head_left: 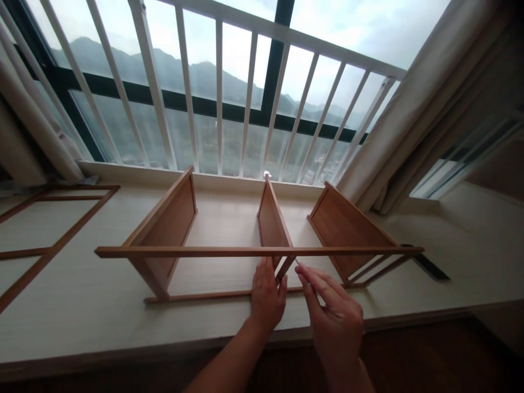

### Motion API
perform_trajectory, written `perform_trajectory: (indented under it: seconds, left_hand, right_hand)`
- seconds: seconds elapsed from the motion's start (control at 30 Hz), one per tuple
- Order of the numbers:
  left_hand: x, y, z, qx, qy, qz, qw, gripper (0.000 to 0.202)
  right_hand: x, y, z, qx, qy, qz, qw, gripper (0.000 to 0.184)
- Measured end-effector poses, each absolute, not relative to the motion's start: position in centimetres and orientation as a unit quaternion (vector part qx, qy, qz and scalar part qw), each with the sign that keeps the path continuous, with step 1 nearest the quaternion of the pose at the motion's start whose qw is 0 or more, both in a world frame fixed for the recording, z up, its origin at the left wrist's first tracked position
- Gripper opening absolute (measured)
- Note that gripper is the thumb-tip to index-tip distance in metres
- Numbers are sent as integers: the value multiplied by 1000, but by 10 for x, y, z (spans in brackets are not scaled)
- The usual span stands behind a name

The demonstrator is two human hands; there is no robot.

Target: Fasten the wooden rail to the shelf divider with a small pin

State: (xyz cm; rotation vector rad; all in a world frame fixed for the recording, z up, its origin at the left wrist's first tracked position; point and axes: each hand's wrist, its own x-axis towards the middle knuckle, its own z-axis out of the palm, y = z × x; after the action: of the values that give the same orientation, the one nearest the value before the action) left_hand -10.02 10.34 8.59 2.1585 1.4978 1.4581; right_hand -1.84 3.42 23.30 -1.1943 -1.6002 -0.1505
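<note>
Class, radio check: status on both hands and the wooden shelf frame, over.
Left hand flat by the middle panel of the wooden shelf frame. Right hand pinching a thin tool, tip at the panel's base. Spare frame lying left, apart.

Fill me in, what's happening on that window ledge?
A person is working on a wooden shelf frame lying on its side on the pale ledge by the railed window. The left hand rests flat against the frame's middle divider panel, just under the long front rail. The right hand pinches something thin near that joint; what it is cannot be told. A separate wooden frame lies flat to the left.
</note>
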Motion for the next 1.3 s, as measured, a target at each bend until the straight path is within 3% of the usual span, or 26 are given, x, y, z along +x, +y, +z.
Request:
perform_trajectory:
  seconds: [0.57,1.3]
  left_hand:
    - [-102,101,94,712,487,491,121,66]
    - [-100,101,93,708,492,491,126,68]
  right_hand:
    - [-34,37,216,-474,-645,-112,589,41]
    - [-36,40,219,-499,-637,-157,566,37]
